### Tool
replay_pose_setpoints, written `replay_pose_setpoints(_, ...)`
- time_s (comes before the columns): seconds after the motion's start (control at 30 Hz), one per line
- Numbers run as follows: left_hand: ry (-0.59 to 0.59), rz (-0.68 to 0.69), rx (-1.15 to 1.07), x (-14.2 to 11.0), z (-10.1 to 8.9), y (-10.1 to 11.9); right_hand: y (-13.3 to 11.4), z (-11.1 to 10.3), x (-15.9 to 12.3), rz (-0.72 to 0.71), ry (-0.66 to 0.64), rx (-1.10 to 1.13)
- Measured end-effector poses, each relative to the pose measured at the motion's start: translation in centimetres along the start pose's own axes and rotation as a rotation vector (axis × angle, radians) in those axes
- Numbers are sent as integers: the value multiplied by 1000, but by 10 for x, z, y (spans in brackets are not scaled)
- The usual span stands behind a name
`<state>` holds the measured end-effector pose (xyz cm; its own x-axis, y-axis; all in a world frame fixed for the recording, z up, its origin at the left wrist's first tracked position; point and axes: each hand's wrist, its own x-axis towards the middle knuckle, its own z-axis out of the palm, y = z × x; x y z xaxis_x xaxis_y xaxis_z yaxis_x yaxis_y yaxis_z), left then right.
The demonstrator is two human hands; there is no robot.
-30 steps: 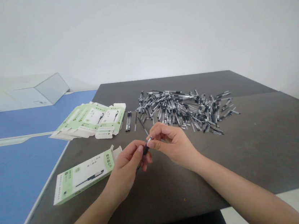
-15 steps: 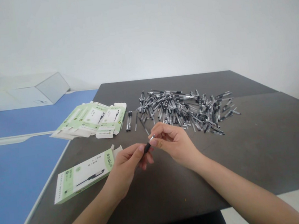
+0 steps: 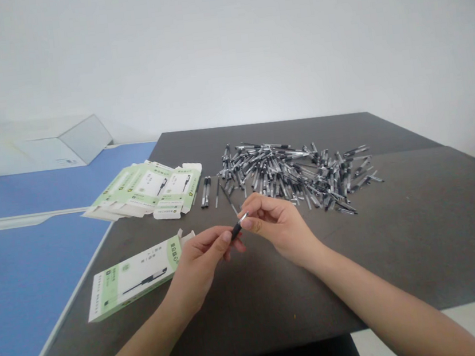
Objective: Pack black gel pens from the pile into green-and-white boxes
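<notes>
Above the dark table, a pen (image 3: 237, 230) with a black grip and a silvery tip is held between both my hands. My left hand (image 3: 207, 254) is closed around its black part; the rest of the pen is hidden in the fingers. My right hand (image 3: 275, 225) pinches at the silvery tip with thumb and fingertips. Just left of my left hand lies a green and white pen box (image 3: 135, 277), its flap end open towards the hand. Beyond my hands a refill-like thin rod (image 3: 228, 199) rests on the table near a pair of pens (image 3: 205, 192).
A large heap of loose pens (image 3: 284, 172) spreads across the table's middle and right. Flattened green and white boxes (image 3: 147, 189) lie overlapped at the back left. A blue surface (image 3: 18, 262) adjoins the dark table (image 3: 420, 225), bearing a large white carton (image 3: 38, 147).
Both hands stay close together on the pen. The pen has shifted slightly up and right, showing a little more of its tip between the fingers.
</notes>
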<state>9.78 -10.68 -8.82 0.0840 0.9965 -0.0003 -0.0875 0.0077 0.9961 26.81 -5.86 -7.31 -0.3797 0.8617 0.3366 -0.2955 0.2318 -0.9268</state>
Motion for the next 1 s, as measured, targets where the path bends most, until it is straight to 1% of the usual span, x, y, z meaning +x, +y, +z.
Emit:
replay_pose_setpoints(0.07,49,28,-3,0,-1,1,1,0,1,-19,18,-26)
replay_pose_setpoints(0.1,52,32,-6,0,0,1,2,0,1,-18,24,-26)
replay_pose_setpoints(0.13,27,26,-13,-1,0,2,3,0,1,-14,30,-19)
replay_pose_setpoints(0.27,-205,-65,-66,-4,2,3,4,1,1,31,37,25)
replay_pose_setpoints(0.3,-231,-96,-66,-4,2,3,3,1,2,42,31,37)
replay_pose_setpoints(0.33,-232,-117,-56,-4,2,2,1,1,2,47,22,48)
replay_pose_setpoints(0.4,-181,-118,-13,-4,1,2,-1,1,2,37,8,51)
replay_pose_setpoints(0.53,-28,11,131,-3,1,3,-2,1,2,2,20,12)
replay_pose_setpoints(0.6,31,43,172,-2,1,4,-1,2,2,9,34,0)
replay_pose_setpoints(0.63,31,31,161,-3,2,5,-1,2,2,16,39,-4)
replay_pose_setpoints(0.67,5,-3,127,-3,2,5,0,2,1,23,43,-10)
replay_pose_setpoints(0.77,-141,-162,-7,-4,3,5,-1,3,1,38,38,-10)
replay_pose_setpoints(0.8,-163,-192,-25,-4,3,4,-1,3,1,38,33,-3)
replay_pose_setpoints(0.87,-121,-169,17,-4,2,3,-2,3,1,34,22,14)
replay_pose_setpoints(0.93,-49,-85,99,-3,1,1,-3,3,1,30,22,31)
replay_pose_setpoints(1.0,-19,-24,177,-3,-2,-2,-3,3,0,28,29,30)
